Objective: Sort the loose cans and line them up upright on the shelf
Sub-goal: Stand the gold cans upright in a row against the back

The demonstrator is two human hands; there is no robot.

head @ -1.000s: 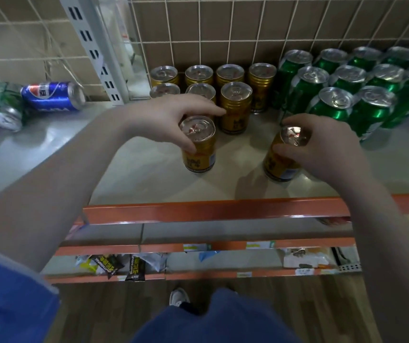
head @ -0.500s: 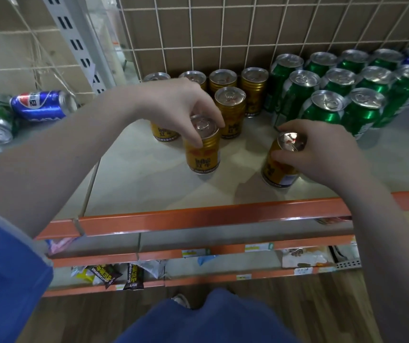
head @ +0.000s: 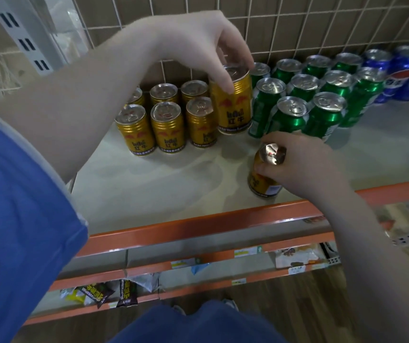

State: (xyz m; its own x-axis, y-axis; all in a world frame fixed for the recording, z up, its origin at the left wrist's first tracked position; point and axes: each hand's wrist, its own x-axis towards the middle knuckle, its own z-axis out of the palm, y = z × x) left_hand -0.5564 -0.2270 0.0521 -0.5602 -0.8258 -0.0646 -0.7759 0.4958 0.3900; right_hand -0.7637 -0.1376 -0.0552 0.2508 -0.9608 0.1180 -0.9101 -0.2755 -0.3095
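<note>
Head cam, down at shelf point(head: 163, 194)

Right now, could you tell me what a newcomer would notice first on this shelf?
Likely the left hand gripping a gold can by its top, between the gold group and the green cans. Then the right hand gripping another gold can near the shelf's orange front edge.

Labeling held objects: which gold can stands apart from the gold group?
The gold can near the shelf's orange front lip, gripped by the right hand. The other gold cans cluster toward the back, beside the green cans.
</note>
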